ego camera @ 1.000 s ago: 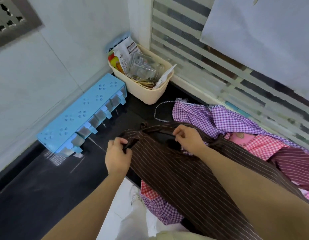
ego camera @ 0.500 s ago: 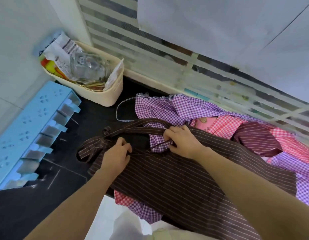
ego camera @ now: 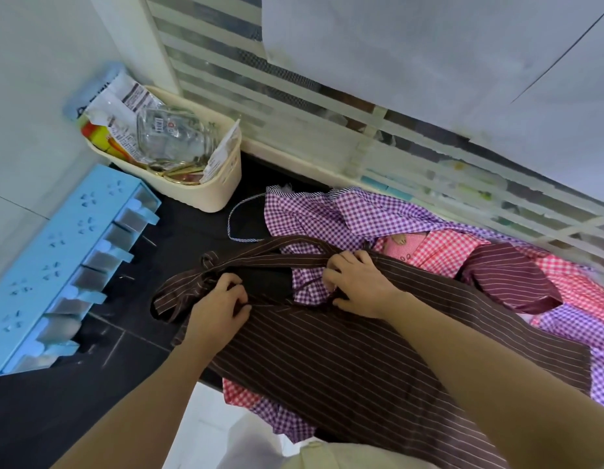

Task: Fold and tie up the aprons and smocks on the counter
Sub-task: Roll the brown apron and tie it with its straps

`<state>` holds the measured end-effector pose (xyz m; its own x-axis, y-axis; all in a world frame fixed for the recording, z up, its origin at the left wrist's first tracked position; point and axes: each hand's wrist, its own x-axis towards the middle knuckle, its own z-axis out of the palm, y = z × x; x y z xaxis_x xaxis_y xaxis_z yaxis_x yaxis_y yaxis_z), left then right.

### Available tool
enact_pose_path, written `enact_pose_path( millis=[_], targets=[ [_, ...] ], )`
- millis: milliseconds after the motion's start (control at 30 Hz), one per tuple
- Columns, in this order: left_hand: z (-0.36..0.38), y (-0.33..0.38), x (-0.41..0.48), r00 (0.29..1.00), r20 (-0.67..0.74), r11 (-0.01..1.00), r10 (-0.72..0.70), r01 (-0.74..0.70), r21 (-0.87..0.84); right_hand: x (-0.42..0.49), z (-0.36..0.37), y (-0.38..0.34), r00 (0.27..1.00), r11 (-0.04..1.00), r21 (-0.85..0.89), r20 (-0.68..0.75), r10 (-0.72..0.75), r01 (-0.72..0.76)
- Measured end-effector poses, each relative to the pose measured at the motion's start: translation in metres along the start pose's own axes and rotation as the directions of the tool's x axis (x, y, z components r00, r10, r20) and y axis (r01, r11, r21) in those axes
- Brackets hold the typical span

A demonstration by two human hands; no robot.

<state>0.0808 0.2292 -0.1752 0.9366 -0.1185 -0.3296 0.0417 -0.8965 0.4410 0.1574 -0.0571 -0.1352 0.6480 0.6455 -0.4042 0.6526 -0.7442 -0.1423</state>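
A brown striped apron [ego camera: 327,360] lies spread over a heap of garments on the black counter [ego camera: 50,394]. My left hand [ego camera: 215,309] grips its top left corner, where the neck strap [ego camera: 260,255] bunches. My right hand [ego camera: 358,286] pinches the top right corner of the bib, fingers curled into the cloth. Beneath lie a purple checked smock [ego camera: 331,214], a red checked garment [ego camera: 439,252] and a maroon striped apron [ego camera: 507,279]. Red and purple cloth hangs over the counter's front edge [ego camera: 270,411].
A cream basket [ego camera: 212,191] with packets and a glass jar stands in the back corner. A light blue plastic rack [ego camera: 56,252] lies along the left wall. A striped frosted window [ego camera: 327,106] rises behind the counter. A thin striped cord [ego camera: 236,218] loops beside the basket.
The brown apron has been lowered flat onto the heap, its strap now lying to the left. Both hands stay at its top corners; the view swung right, then back slightly left.
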Motion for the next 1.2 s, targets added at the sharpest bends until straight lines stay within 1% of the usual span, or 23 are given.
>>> enact_pose_path(
  millis=[67, 167, 233, 333, 400, 467, 533, 600, 700, 733, 800, 900, 967, 1067, 1133, 1200],
  targets=[
    [-0.003, 0.001, -0.004, 0.998, -0.044, 0.998, 0.046, -0.048, -0.033, -0.001, 0.002, 0.000, 1.000, 1.000, -0.010, 0.016, -0.013, 0.013],
    [-0.008, 0.004, -0.006, 0.994, -0.083, 0.997, 0.068, -0.070, -0.021, -0.001, 0.006, -0.001, 0.995, 0.996, -0.078, 0.084, 0.057, -0.051],
    [-0.008, 0.006, -0.006, 0.997, -0.062, 0.999, 0.049, -0.049, 0.004, -0.001, 0.008, -0.001, 0.992, 0.994, -0.095, 0.107, 0.072, -0.062],
    [-0.005, 0.003, -0.003, 0.998, 0.021, 0.998, 0.051, -0.052, 0.030, -0.002, 0.006, -0.002, 0.991, 0.994, -0.082, 0.105, 0.080, -0.072],
    [-0.001, -0.002, 0.000, 0.998, 0.052, 0.998, 0.045, -0.047, 0.049, -0.003, 0.004, -0.003, 0.992, 0.994, -0.079, 0.095, 0.083, -0.075],
    [0.000, -0.002, 0.003, 0.998, 0.064, 0.997, 0.029, -0.033, 0.064, -0.005, 0.003, -0.004, 0.998, 0.997, -0.045, 0.031, 0.058, -0.057],
    [0.001, 0.000, 0.005, 0.998, 0.055, 0.998, 0.032, -0.035, 0.055, -0.007, 0.002, -0.005, 0.999, 1.000, -0.002, -0.046, -0.001, 0.001],
    [-0.001, 0.000, 0.004, 0.999, 0.023, 0.999, 0.038, -0.038, 0.020, -0.007, 0.003, -0.010, 0.998, 0.998, 0.038, -0.045, -0.052, 0.054],
    [-0.005, 0.003, 0.000, 0.997, -0.029, 0.997, 0.070, -0.070, -0.009, 0.000, 0.007, -0.024, 0.997, 0.987, 0.138, -0.040, -0.072, 0.077],
    [-0.007, 0.004, -0.001, 0.995, -0.044, 0.996, 0.089, -0.089, -0.009, 0.003, 0.007, -0.029, 0.997, 0.981, 0.175, -0.028, -0.079, 0.082],
    [-0.010, 0.007, -0.002, 0.993, -0.063, 0.995, 0.103, -0.104, -0.009, 0.010, 0.008, -0.039, 0.995, 0.971, 0.227, 0.041, -0.086, 0.075],
    [-0.013, 0.012, -0.001, 0.992, -0.059, 0.993, 0.114, -0.113, 0.010, 0.015, 0.010, -0.042, 0.982, 0.957, 0.289, 0.182, -0.039, -0.016],
    [-0.012, 0.012, 0.000, 0.992, -0.055, 0.993, 0.112, -0.110, 0.034, 0.014, 0.010, -0.038, 0.977, 0.948, 0.313, 0.213, -0.007, -0.062],
    [-0.009, 0.006, 0.005, 0.997, -0.024, 0.994, 0.073, -0.071, 0.085, 0.008, 0.006, -0.020, 0.990, 0.966, 0.247, 0.134, 0.043, -0.076],
    [-0.007, 0.007, 0.009, 0.999, -0.024, 0.993, 0.046, -0.043, 0.107, 0.004, 0.001, -0.005, 0.996, 0.977, 0.193, 0.010, 0.089, -0.090],
    [-0.006, 0.012, 0.013, 0.999, -0.047, 0.994, 0.019, -0.014, 0.112, 0.001, -0.003, 0.005, 0.984, 0.985, 0.137, -0.125, 0.124, -0.106]
  ],
)
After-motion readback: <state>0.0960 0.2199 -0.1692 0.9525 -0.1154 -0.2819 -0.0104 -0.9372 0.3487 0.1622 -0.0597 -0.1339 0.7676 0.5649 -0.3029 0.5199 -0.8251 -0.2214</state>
